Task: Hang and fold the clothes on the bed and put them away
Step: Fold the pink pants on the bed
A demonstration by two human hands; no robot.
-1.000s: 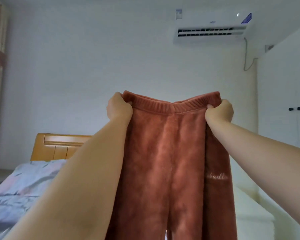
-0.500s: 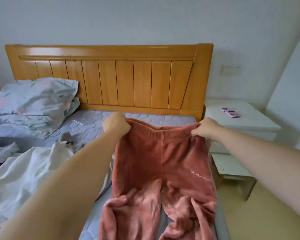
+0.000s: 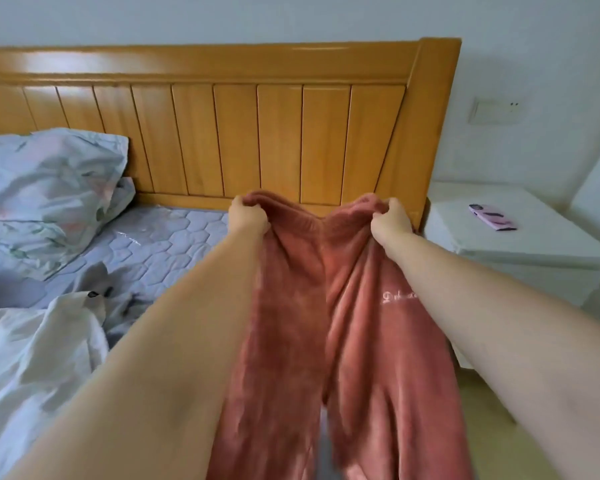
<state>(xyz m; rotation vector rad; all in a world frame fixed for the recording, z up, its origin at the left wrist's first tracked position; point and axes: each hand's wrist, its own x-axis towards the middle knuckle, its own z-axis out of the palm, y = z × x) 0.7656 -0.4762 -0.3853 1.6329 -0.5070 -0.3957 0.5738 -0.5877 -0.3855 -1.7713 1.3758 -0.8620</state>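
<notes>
A pale wall backs a honey-coloured wooden slatted headboard (image 3: 257, 133), and a white wall switch plate (image 3: 496, 110) sits to its right. Below the headboard lies a bed with a lilac quilted mattress cover (image 3: 174, 244) stitched in hexagons. On its left side a crumpled pale blue floral pillow (image 3: 49, 174) leans against the headboard. Nearer the camera, a rumpled white garment (image 3: 35, 358) is heaped on the mattress. The rust-red fleece trousers (image 3: 291, 323) are held up over the right part of the bed, in front of the headboard. The left hand (image 3: 248, 220) grips 1 side of the elastic waistband with curled fingers. The right hand (image 3: 392, 223) pinches the other side, fabric bunched in each fist. Between the 2 hands the waistband sags into a V, and the 2 legs hang down toward the camera with a narrow gap between them. Pale embroidered script (image 3: 395, 296) on the right-hand leg is partly covered by the right forearm. Just beside the bed stands a white bedside table (image 3: 534, 251), and on its top lies 1 pink-cased phone (image 3: 492, 217), well apart from the trousers. A strip of yellowish floor (image 3: 499, 445) shows at the lower right.
</notes>
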